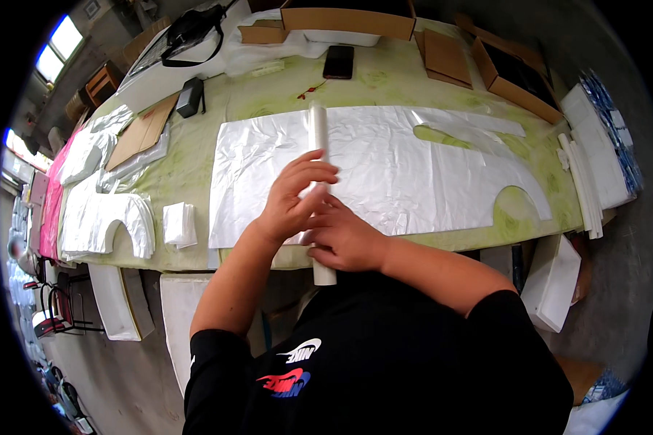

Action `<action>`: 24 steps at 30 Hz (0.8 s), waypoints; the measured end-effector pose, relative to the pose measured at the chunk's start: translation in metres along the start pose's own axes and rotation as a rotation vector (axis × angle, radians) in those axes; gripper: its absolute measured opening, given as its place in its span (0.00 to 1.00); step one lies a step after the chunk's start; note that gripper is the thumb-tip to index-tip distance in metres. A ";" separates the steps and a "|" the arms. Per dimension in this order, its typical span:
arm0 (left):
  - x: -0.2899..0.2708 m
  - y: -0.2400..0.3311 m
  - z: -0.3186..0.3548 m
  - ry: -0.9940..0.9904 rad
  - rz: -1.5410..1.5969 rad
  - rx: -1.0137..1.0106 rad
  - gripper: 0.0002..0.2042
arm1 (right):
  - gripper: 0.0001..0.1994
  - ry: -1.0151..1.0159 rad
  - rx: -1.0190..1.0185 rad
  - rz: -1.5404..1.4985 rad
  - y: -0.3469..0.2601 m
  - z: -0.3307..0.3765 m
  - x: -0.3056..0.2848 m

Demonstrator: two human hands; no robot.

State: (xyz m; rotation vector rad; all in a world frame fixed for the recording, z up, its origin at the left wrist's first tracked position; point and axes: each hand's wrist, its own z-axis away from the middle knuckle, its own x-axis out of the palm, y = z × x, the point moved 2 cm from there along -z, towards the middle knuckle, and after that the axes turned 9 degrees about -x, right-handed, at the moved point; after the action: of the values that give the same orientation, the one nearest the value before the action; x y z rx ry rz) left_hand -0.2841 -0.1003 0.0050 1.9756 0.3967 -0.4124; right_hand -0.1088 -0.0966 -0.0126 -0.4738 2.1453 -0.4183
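Green-patterned cloth point(254, 90) lies beneath a flat white plastic sheet point(392, 177). Left hand point(292, 194) and right hand point(348, 235) overlap, fingers bent, over a long white tube point(318, 129); whether they grip, I cannot tell.

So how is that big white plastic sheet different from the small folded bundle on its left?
The plastic sheet is spread out large and flat; the folded bundle is small and compact. The sheet has curved cut-outs; the bundle shows none. A white tube lies across the sheet; nothing lies across the bundle. Both are white and creased.
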 end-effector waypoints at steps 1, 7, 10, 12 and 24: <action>0.002 0.009 -0.009 -0.084 0.007 0.026 0.11 | 0.09 -0.028 0.005 -0.015 0.000 -0.010 0.006; -0.011 0.000 0.001 -0.393 -0.543 -0.231 0.25 | 0.10 0.026 -0.358 -0.261 -0.016 -0.019 0.027; -0.043 -0.005 0.034 -0.172 -0.742 -0.353 0.32 | 0.13 0.081 -0.333 -0.261 -0.028 0.001 0.008; -0.057 -0.001 0.039 0.029 -0.864 -0.493 0.34 | 0.15 0.092 -0.253 -0.249 -0.028 0.013 0.001; -0.103 -0.038 0.055 0.040 -1.034 -1.067 0.50 | 0.14 0.105 -0.173 -0.267 -0.026 0.030 0.002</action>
State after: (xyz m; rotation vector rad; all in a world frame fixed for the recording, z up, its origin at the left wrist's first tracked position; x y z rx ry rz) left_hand -0.3987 -0.1438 -0.0012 0.6258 1.3428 -0.6116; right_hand -0.0809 -0.1236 -0.0187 -0.8592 2.2369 -0.4139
